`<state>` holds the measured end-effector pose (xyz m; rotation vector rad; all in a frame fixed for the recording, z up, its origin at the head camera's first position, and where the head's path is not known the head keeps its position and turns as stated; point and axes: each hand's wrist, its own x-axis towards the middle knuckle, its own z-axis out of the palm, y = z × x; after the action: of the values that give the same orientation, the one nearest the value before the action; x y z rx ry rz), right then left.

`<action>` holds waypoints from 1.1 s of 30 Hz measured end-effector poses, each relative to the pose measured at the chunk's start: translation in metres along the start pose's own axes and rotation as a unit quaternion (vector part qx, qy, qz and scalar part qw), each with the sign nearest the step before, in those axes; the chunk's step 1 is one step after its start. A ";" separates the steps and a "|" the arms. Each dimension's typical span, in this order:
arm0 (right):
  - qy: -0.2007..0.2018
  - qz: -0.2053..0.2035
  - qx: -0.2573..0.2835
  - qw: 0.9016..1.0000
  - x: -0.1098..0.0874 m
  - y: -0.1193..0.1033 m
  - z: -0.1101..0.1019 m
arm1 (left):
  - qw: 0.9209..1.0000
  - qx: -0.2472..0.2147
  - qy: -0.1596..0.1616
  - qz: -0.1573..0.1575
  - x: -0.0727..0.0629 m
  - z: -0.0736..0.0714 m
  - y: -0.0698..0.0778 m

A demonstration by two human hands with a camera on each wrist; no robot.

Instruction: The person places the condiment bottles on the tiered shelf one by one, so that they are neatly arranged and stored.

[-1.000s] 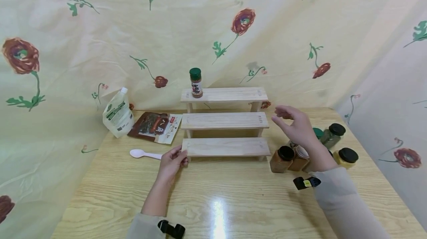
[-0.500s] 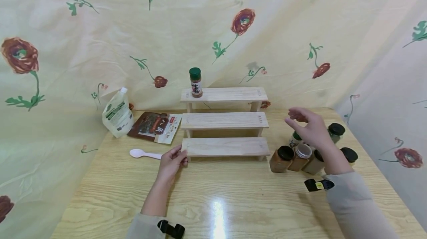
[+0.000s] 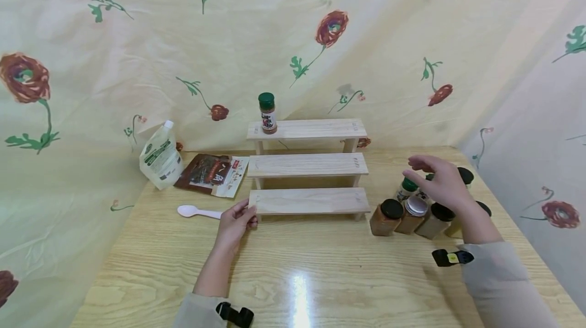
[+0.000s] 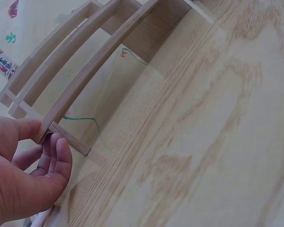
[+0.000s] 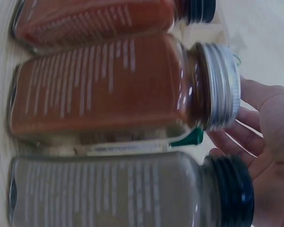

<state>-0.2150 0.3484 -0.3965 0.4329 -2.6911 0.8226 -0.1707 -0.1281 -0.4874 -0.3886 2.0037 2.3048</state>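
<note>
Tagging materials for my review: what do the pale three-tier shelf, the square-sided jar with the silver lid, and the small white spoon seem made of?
Pale three-tier shelf: likely bare wood, matte, with visible grain. Square-sided jar: glossy and transparent, probably glass, possibly plastic; ridged silver lid: metallic shine, likely metal. Small white spoon: smooth, evenly coloured, likely plastic.

This looks like a corner of a home or a makeshift room; which one cannot be told. Creased, flower-printed cloth (image 3: 256,43) covers the walls around a wood-grain table (image 3: 297,251), while the spice jars (image 3: 385,221), spoon (image 3: 198,211) and small wooden rack (image 3: 309,165) suggest kitchen goods.
</note>
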 end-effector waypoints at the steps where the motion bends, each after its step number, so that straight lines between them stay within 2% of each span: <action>1: -0.002 0.000 -0.002 1.000 -0.001 0.002 -0.001 | 1.000 0.000 -0.001 0.001 0.000 0.000 0.000; 10: -0.024 -0.016 -0.014 0.999 -0.006 0.015 -0.007 | 1.000 -0.001 0.000 0.000 0.001 -0.002 0.000; 20: -0.073 0.026 -0.017 0.997 -0.009 0.019 -0.011 | 1.000 0.001 -0.001 -0.005 -0.001 0.000 0.002; 28: -0.090 0.030 -0.025 0.995 -0.008 0.021 -0.009 | 1.000 0.002 0.003 -0.007 -0.001 0.000 0.001; 33: -0.087 0.021 -0.041 0.995 -0.007 0.022 -0.006 | 1.000 0.001 0.005 -0.007 -0.001 0.000 0.002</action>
<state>-0.2157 0.3709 -0.4046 0.4505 -2.8922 0.7117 -0.1699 -0.1278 -0.4856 -0.4153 2.0004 2.2973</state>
